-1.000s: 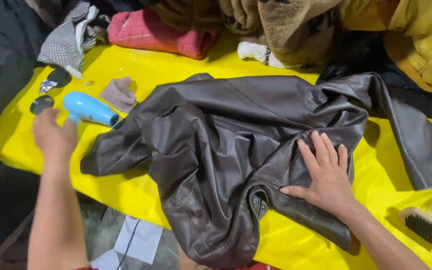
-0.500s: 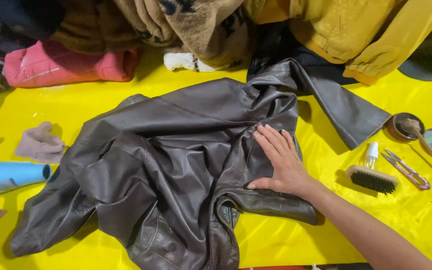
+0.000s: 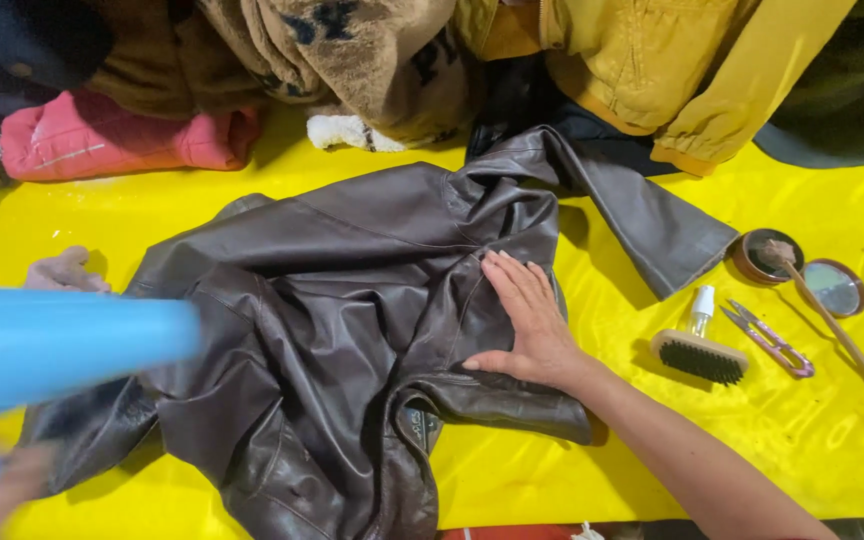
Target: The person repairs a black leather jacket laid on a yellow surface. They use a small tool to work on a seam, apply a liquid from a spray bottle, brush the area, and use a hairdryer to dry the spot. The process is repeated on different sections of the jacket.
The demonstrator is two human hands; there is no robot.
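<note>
While your right hand (image 3: 527, 320) presses flat, fingers spread, on the crumpled dark brown leather jacket (image 3: 352, 330) mid-table, your blurred left hand (image 3: 2, 490) at eight o'clock grips a light blue hair dryer (image 3: 62, 345).

A table (image 3: 852, 440) covered in a glossy yellow sheet carries everything. A dark brown leather jacket (image 3: 352, 330) lies crumpled across its middle, one sleeve stretched toward the right. Right of it lie a wooden brush (image 3: 700, 355) with dark bristles, a small white bottle (image 3: 702, 305) just behind the brush, small snips (image 3: 772, 340), and a round open tin (image 3: 767, 256) with its lid (image 3: 835, 288) beside it. Along the far edge sit a folded pink garment (image 3: 122, 140), a tan fleece (image 3: 352, 60) and a mustard jacket (image 3: 672, 70). A pinkish cloth (image 3: 67, 272) lies at the left.
</note>
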